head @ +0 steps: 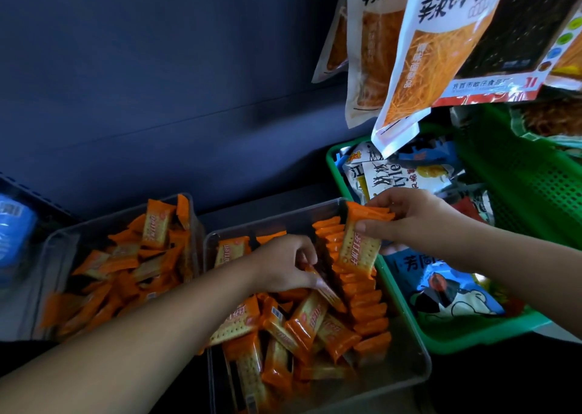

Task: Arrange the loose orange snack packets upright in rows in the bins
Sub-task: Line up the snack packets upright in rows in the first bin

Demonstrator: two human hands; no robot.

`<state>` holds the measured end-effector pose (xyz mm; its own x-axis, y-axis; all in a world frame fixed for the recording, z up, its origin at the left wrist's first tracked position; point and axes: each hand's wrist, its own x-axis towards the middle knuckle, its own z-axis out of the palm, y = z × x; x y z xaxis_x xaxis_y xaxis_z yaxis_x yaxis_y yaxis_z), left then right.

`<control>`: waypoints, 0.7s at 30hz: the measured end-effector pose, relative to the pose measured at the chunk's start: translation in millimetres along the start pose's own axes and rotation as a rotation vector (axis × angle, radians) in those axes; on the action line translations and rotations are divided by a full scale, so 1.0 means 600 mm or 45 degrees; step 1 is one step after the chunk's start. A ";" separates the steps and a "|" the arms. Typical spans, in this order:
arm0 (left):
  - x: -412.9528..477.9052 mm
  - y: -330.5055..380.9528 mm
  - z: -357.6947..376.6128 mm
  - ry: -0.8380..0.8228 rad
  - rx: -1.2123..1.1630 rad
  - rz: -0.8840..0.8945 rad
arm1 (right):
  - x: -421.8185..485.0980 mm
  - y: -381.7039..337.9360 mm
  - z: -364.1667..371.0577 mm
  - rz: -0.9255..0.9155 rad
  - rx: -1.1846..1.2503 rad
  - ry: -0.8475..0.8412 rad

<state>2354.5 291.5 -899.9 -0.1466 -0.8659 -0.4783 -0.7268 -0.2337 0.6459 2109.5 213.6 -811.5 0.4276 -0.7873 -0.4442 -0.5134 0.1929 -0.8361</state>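
Right hand (415, 221) pinches orange cracker packet (359, 246) above upright row (362, 297); left hand (283, 264) grips loose packet (324, 287) in clear bin (419, 350).

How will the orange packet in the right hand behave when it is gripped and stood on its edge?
Probably stiff: the packet hangs flat though the right hand pinches only its top, and a cracker outline shows. Likely light but breakable. Being thin, it may tip on edge unless it leans on the upright row.

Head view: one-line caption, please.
Right hand holds orange packet above upright row; left hand pinches second packet in clear bin.
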 end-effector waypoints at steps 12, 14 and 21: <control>-0.184 0.075 -0.103 0.480 -0.561 0.115 | -0.031 -0.064 0.015 -0.143 0.140 0.011; -0.184 0.076 -0.105 0.535 -0.645 0.052 | -0.030 -0.068 0.010 -0.164 0.158 0.036; -0.155 0.104 -0.103 0.541 -0.659 0.092 | -0.023 -0.065 0.018 -0.098 0.117 -0.023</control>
<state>2364.4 330.1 -778.3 0.1710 -0.9614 -0.2154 -0.2944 -0.2585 0.9201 2131.7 223.5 -776.1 0.4769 -0.7912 -0.3829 -0.4084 0.1863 -0.8936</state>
